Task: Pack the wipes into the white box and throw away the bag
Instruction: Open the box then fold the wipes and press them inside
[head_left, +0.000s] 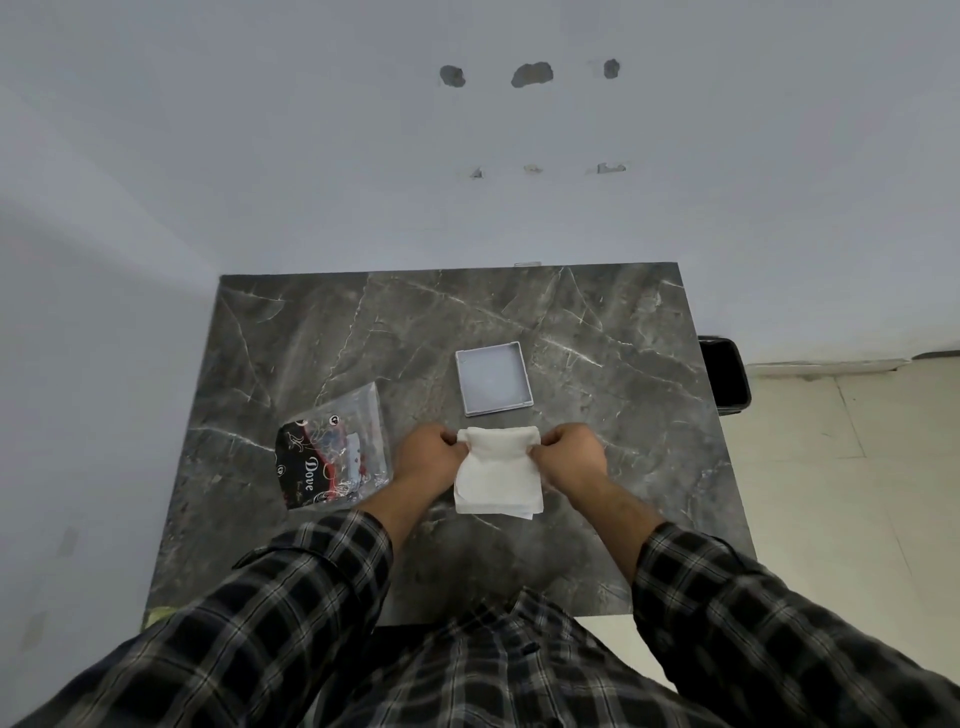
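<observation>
Plaid sleeves (291, 597) reaching in; left hand (428, 457) and right hand (569, 457) pinching the wipes (496, 475) at both upper corners, fingertips tucked out of sight. Lying beyond: white box (493, 378), open; bag (335, 449) left; bin (724, 376) half hidden by table (597, 322).

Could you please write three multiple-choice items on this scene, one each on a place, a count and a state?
1. Where is the bag?
A. left of the hands
B. inside the box
C. in the bin

2. How many hands grip the wipes?
A. none
B. one
C. two

3. What state is the box in?
A. open and empty
B. lidded
C. full of wipes

Answers: 1 A, it lies on the table beside the left hand. 2 C, the right hand pinches them too. 3 A, its bare floor shows.
</observation>
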